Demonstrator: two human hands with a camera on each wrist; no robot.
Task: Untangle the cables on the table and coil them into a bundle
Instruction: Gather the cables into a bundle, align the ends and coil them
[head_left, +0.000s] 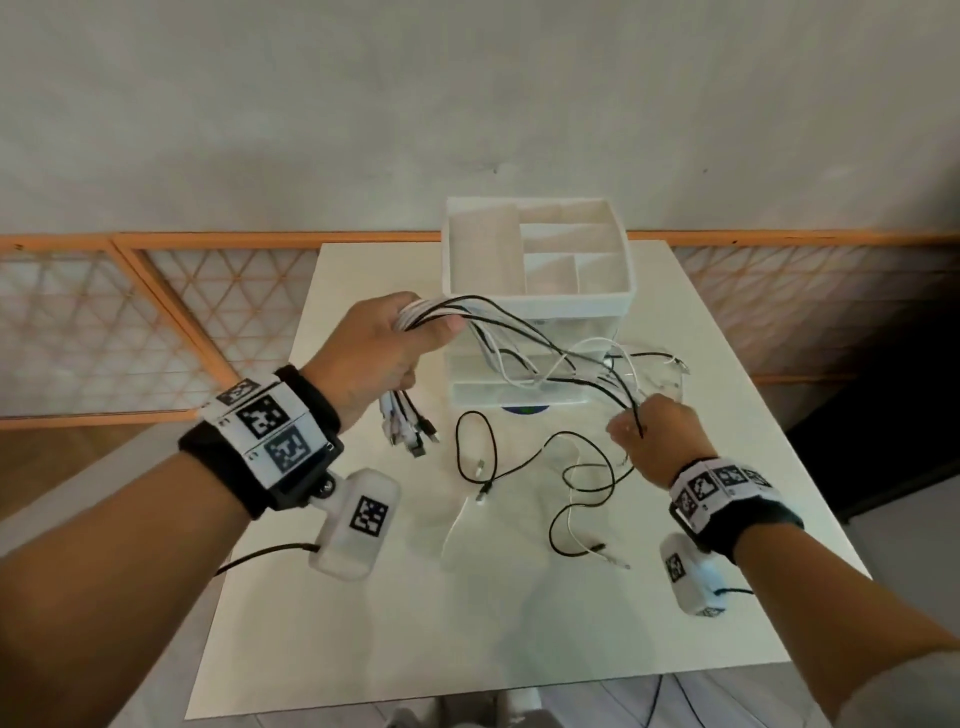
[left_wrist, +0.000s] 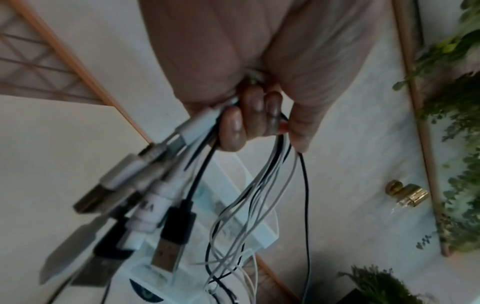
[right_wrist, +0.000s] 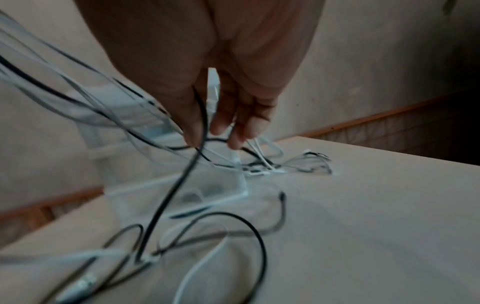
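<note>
My left hand (head_left: 395, 340) is raised above the white table (head_left: 727, 322) and grips a bunch of black and white cables (head_left: 519, 338). Their USB plugs (head_left: 410, 431) hang below the fist; in the left wrist view the plugs (left_wrist: 166, 205) dangle from my curled fingers (left_wrist: 233, 127). The strands sag across to my right hand (head_left: 649, 436), which pinches several of them, among them a black cable (right_wrist: 182, 185) running under the thumb. Loose ends (head_left: 519, 467) loop on the table between my hands. More tangled ends (head_left: 670, 364) lie to the right.
A white compartmented organizer box (head_left: 540, 249) stands on a clear drawer unit (head_left: 519, 387) at the table's back centre, right behind the cables. An orange lattice railing (head_left: 156, 312) runs behind the table. The table's near half holds only cable ends.
</note>
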